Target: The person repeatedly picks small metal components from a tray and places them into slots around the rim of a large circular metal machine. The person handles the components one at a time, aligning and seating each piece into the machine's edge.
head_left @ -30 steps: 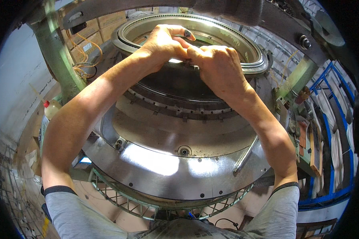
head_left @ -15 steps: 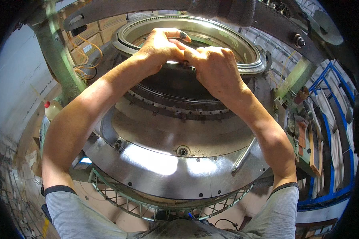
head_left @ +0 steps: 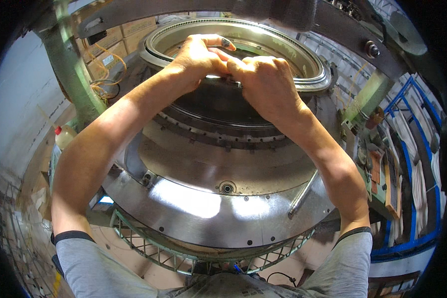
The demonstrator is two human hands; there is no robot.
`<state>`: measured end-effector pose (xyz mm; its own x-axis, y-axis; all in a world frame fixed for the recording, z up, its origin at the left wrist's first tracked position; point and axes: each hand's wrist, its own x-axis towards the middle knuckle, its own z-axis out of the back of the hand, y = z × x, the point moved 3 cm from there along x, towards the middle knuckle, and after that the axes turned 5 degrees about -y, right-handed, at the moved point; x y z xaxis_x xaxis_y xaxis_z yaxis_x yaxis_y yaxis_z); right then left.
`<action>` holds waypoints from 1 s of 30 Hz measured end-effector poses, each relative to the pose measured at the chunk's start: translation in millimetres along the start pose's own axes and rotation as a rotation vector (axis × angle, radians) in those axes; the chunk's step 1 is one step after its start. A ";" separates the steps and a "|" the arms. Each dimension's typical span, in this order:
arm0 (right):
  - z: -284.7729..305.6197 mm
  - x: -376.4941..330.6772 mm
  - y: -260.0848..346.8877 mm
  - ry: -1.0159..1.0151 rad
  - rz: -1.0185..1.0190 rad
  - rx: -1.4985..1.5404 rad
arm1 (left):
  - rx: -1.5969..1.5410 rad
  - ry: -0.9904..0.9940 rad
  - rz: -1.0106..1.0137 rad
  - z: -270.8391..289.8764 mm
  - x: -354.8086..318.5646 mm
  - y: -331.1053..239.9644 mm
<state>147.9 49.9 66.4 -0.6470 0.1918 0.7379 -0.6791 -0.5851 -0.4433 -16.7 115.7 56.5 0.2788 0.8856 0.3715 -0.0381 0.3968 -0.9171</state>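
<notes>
meeting at the near edge of the ring

with left hand (head_left: 203,57) half curled, a dark patch (head_left: 226,43) on one raised fingertip, lower fingers stretched across to right hand (head_left: 268,79). with right hand bent almost into a fist, back uppermost, thumb side against the left fingers. impossible to make out any small part pinched between. just below, the ring (head_left: 314,84), set high on a dark drum (head_left: 218,107), near edge partly hidden behind both hands.

could well scrape or nip a finger on the narrow metal lip, through a sudden slip; could also drop anything small into the hollow middle, through a loose pinch. might knock the rod (head_left: 304,193) off the plate (head_left: 184,218) with the right forearm (head_left: 328,144), if lowered carelessly.

ring: silvery, round, finely notched along the far edge, patchy inside. drum: blackish, smooth, banded. plate: broad, curved, polished, glaring in patches; rod slanting across its right side, from inner edge toward outer. farther out: scuffed green post (head_left: 74,69) at left, blue rack (head_left: 407,246) at right.
</notes>
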 end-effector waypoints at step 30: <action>-2.8 4.9 5.0 -0.128 0.114 -0.056 | -0.054 -0.060 0.026 2.5 -2.0 5.1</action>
<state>140.4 50.1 66.4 -0.6740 0.0225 0.7384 -0.6244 -0.5515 -0.5531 -19.9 116.6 51.4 0.2204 0.9088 0.3542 0.0077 0.3615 -0.9323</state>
